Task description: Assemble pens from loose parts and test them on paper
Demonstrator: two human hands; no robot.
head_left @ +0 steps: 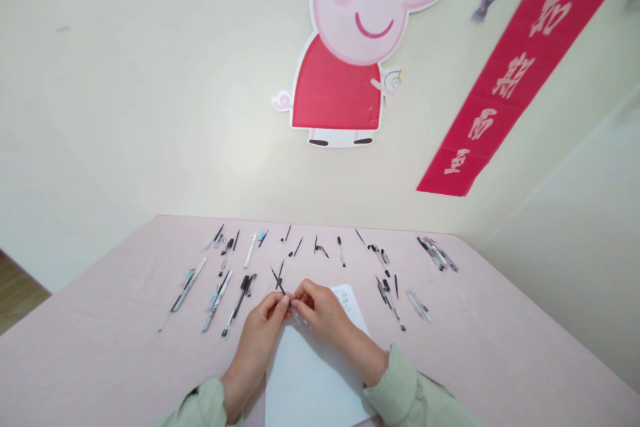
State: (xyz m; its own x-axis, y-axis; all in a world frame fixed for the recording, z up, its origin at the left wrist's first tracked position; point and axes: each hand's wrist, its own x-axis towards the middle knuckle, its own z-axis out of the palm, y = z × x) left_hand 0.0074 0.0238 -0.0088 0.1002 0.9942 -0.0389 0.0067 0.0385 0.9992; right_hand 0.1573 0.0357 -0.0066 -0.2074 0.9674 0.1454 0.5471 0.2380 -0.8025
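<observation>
The left hand [264, 325] pinches a thin black stick [277, 280]; what the right hand [320, 308] pinches is too hidden to tell; a loose squeeze could drop the stick

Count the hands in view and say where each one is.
2. The left hand is by the upper left edge of the paper, the right hand over its upper part. They meet at a dark pen piece. No others show.

We see a black pen part [275, 274], pale-pink table [125, 327], white paper [310, 377] near, our pale-green sleeves [407, 387], a pink-and-red pig cutout [336, 90] far, and a white-lettered red banner [500, 103] far right.
</observation>
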